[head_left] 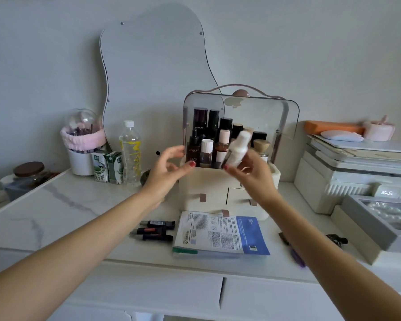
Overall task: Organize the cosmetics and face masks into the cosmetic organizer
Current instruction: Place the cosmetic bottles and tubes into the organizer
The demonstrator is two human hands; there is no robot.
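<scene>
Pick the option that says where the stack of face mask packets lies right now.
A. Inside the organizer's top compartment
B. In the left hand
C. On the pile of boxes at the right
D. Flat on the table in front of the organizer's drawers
D: the stack of face mask packets lies flat on the table, just in front of the drawers of the organizer.

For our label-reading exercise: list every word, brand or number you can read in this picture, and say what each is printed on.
"REVITALIFT": tall dark bottle at the back of the cosmetic organizer.
"L'OREAL" and "YOUTH": dark dropper bottle at the front left.
Handwritten "KaS" or similar, unclear: white label on the right.
Chinese characters, unreadable: milk cartons.
Fine print and barcode, too small: face mask packets.
Lipstick tubes: blurred.
</scene>
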